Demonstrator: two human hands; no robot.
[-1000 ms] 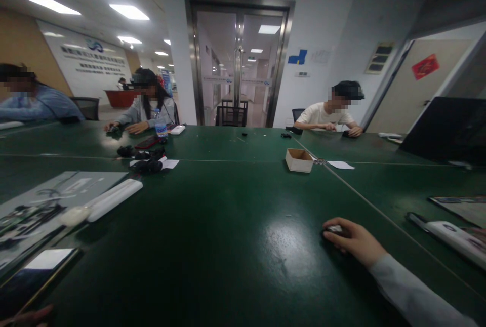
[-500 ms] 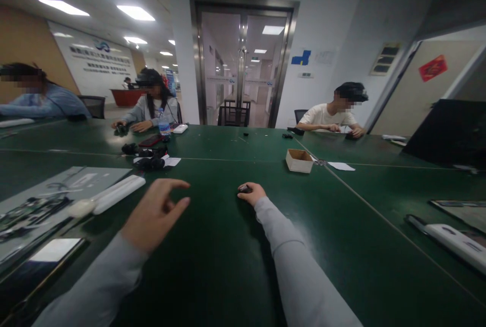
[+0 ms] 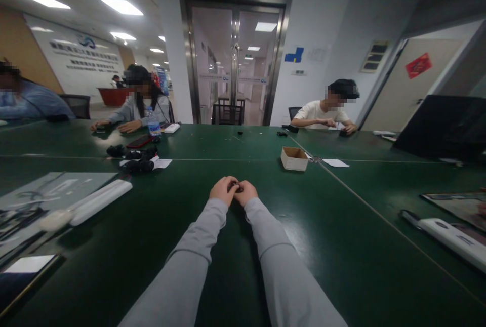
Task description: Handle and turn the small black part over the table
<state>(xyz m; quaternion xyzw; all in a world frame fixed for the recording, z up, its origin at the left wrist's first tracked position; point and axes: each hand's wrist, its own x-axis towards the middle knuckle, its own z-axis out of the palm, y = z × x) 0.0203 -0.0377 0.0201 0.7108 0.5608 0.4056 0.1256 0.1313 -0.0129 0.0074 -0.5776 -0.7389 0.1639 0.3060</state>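
A small dark object [image 3: 236, 187] is held just over the green table [image 3: 243, 170], between my two hands; its kind is too small to make out. My left hand [image 3: 223, 189] has its fingers curled against the object's left side. From the right, my right hand [image 3: 246, 192] closes its fingers and thumb round the same object. The hands touch or nearly touch each other, and they cover most of it. Both forearms, in pale grey sleeves, stretch forward across the tabletop.
An open cardboard box [image 3: 294, 159] stands ahead to the right, beside a white paper [image 3: 335, 163]. Black items [image 3: 137, 160] and a water bottle [image 3: 154, 123] are ahead left. White devices [image 3: 102, 202] lie at both sides. Several people sit at the table's far side.
My left hand has moved right and forward from above the table's left side, its fingers closing on the dark object in my right hand. The view has shifted slightly right.
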